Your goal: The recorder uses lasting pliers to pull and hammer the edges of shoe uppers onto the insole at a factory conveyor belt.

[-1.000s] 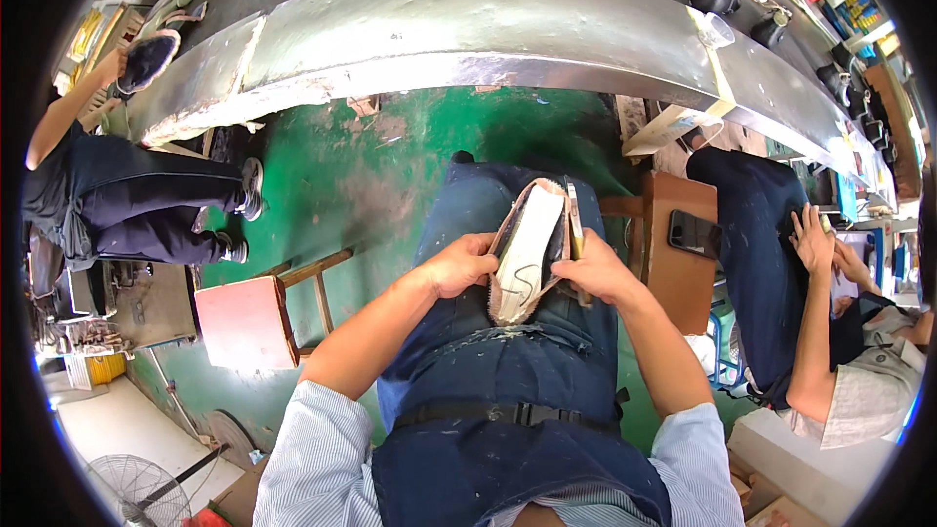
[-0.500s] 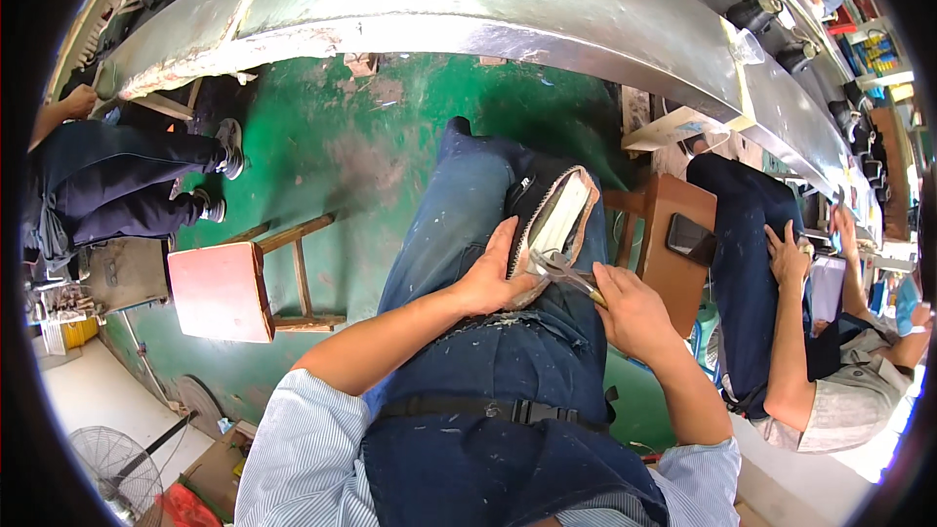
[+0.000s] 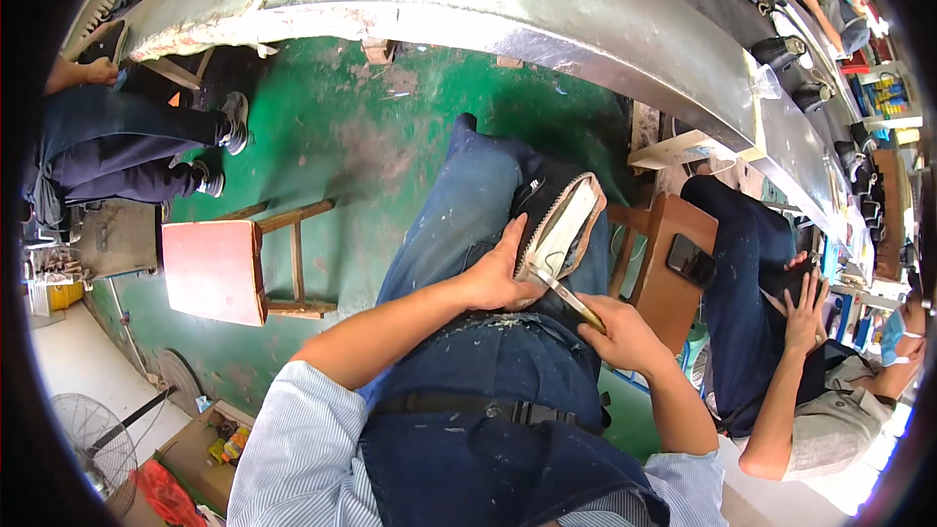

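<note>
A black shoe upper on a last [image 3: 574, 215] lies sole side up across my lap, its pale insole showing inside a jagged, turned-in rim. My left hand [image 3: 493, 271] is closed around the side of its near end, fingers partly hidden beneath. Gripped in my right hand [image 3: 625, 334] is a pair of pincers [image 3: 576, 303] with a yellowish handle. Their metal jaws rest at the rim of the shoe's near end, close to my left thumb; whether they bite the edge is too small to tell. A dark apron [image 3: 468, 351] with pale scraps covers my lap.
A metal-faced bench [image 3: 410, 24] runs across the far side. On the left stands a pink-topped stool [image 3: 213, 271]; on the right, a brown stool [image 3: 673, 224] bears a phone [image 3: 691, 261]. A co-worker [image 3: 752, 283] sits close at right, another person's legs [image 3: 137, 146] show at left.
My right hand has moved slightly down and left, and the pincers' jaws have shifted toward the shoe's near edge. My left hand still holds the shoe. The co-worker's hands at right have moved.
</note>
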### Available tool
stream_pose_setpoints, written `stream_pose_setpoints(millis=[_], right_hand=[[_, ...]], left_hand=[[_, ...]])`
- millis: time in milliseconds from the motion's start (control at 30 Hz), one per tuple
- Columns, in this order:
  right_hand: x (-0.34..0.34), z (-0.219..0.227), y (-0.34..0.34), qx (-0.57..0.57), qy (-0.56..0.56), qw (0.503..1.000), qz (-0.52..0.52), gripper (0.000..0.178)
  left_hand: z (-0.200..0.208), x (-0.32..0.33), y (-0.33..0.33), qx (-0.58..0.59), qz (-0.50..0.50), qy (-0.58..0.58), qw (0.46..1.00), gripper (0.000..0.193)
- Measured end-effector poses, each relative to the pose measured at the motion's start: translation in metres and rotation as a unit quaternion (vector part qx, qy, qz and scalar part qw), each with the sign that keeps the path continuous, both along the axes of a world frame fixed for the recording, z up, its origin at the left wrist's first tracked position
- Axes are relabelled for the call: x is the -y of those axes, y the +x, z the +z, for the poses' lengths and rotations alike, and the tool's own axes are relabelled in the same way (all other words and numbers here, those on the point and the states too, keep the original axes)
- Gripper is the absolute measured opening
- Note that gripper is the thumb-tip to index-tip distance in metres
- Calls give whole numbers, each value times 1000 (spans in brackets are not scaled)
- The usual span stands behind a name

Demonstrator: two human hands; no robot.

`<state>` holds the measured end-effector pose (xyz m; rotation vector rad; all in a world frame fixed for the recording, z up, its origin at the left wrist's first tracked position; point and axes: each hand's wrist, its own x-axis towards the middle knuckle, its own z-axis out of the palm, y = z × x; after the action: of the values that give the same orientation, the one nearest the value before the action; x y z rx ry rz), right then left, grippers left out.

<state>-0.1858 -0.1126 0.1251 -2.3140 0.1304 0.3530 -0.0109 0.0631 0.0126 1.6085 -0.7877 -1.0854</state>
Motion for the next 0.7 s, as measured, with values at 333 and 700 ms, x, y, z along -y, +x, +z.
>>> stream_pose_setpoints(millis=[333,700], right_hand=[[8,34,-55,-82,214,914,-334,30],[5,53,-44,-110,164,965,-171,37]], left_hand=[[100,-3,56,276,-154,72,946,110],[64,-19,52,452,-144,3,880,77]])
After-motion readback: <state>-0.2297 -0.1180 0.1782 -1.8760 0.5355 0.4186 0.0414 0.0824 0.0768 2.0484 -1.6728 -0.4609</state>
